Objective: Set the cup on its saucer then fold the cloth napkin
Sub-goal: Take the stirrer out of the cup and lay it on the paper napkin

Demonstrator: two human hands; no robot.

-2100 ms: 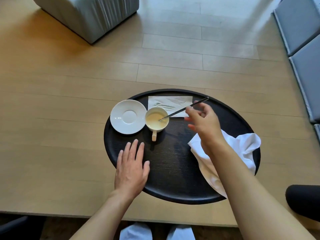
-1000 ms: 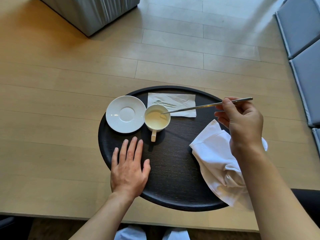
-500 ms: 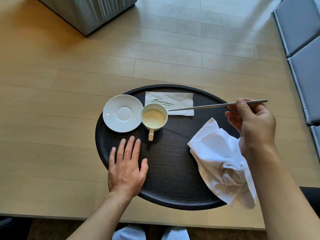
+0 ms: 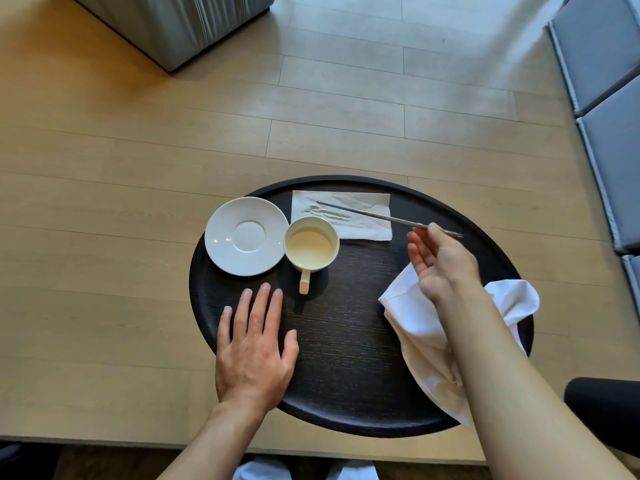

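Note:
A white cup [image 4: 311, 249] of pale milky drink stands on the round black tray [image 4: 346, 344], its handle toward me. It sits right beside the empty white saucer [image 4: 246, 235], not on it. A crumpled white cloth napkin [image 4: 414, 327] lies on the tray's right side, partly under my right forearm. My right hand [image 4: 445, 265] holds a thin metal stirrer [image 4: 363, 213] by its end at the fingertips; the tip rests on a paper napkin [image 4: 370, 200]. My left hand [image 4: 254, 351] lies flat and empty on the tray's left front, just short of the cup handle.
The tray sits on a light wooden table [image 4: 104, 237] whose front edge runs just below it. A grey upholstered block [image 4: 180, 22] stands at the far left, grey cushions [image 4: 609, 81] line the right side, and a dark rounded object [image 4: 604, 410] shows at the bottom right.
My right hand lifted the stirrer out of the cup, swung right, then brought it back so its tip rests on the paper napkin. The left hand stayed flat on the tray.

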